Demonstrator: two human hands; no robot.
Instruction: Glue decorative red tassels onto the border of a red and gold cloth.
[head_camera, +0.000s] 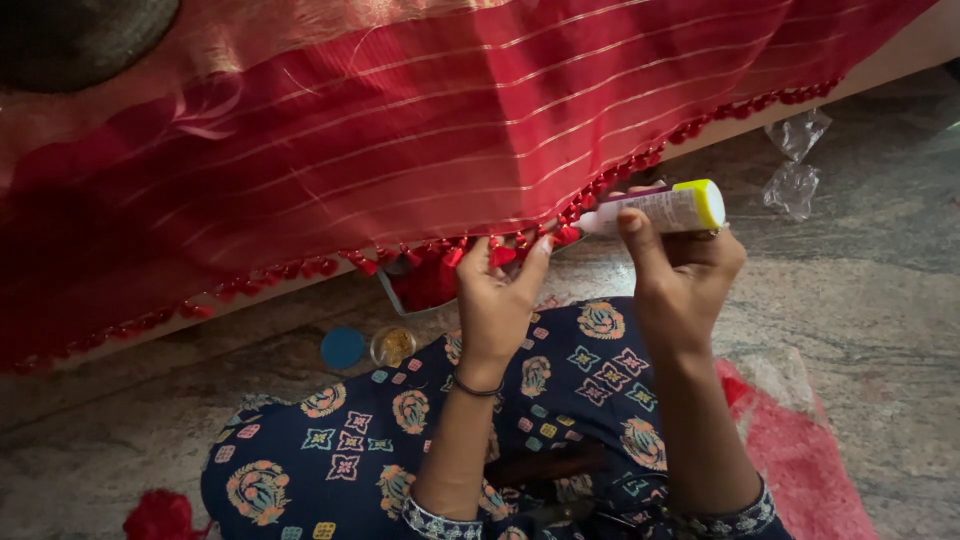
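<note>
A person's right hand (685, 275) is closing firmly around a small white squeeze tube with a yellow cap (665, 208), while the left hand (497, 300) is pinching the tasselled hem of a red cloth with thin pale stripes (420, 130) between thumb and fingertips. The tube is lying just below the hem, right of the left hand, its long axis running nearly level; the capped end is pointing away from the hem, the narrow end is meeting the red tassels (565, 235). Judged from this: too hard a squeeze could be smearing contents onto the weave, and a loosening pinch could be letting the hem slip. Below the hem, a blue lid (343, 347) and a small open jar (393, 345) are resting on the stone floor (880, 330).
</note>
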